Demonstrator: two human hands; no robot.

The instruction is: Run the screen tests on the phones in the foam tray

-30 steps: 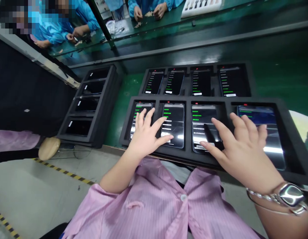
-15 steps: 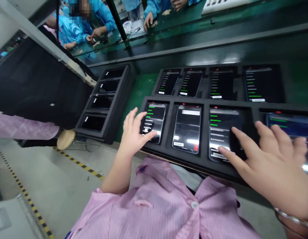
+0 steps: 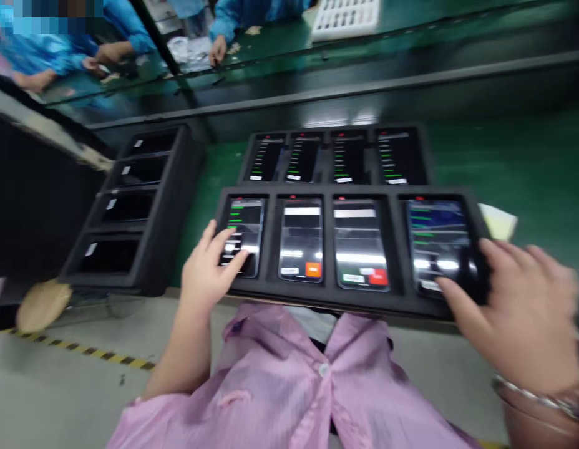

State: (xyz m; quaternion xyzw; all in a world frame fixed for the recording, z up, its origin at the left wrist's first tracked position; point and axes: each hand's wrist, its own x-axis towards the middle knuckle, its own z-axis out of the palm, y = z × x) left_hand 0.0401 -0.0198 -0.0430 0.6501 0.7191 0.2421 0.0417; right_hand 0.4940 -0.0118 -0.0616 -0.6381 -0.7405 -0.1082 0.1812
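At 8 o'clock the left hand (image 3: 206,269) lies open, its grip gripping nothing, fingertips on the leftmost phone (image 3: 245,218) and hiding its lower corner, in a black foam tray (image 3: 271,289). The second phone (image 3: 301,240) and third phone (image 3: 359,246) sit uncovered, long axes toward 12 o'clock. At 4 o'clock the blurred right hand (image 3: 516,305), also open, covers the lower edge of the rightmost phone (image 3: 437,240)

Smartphones (image 3: 301,240) lie lit in a black foam tray (image 3: 271,249) — four compartments, screens up.
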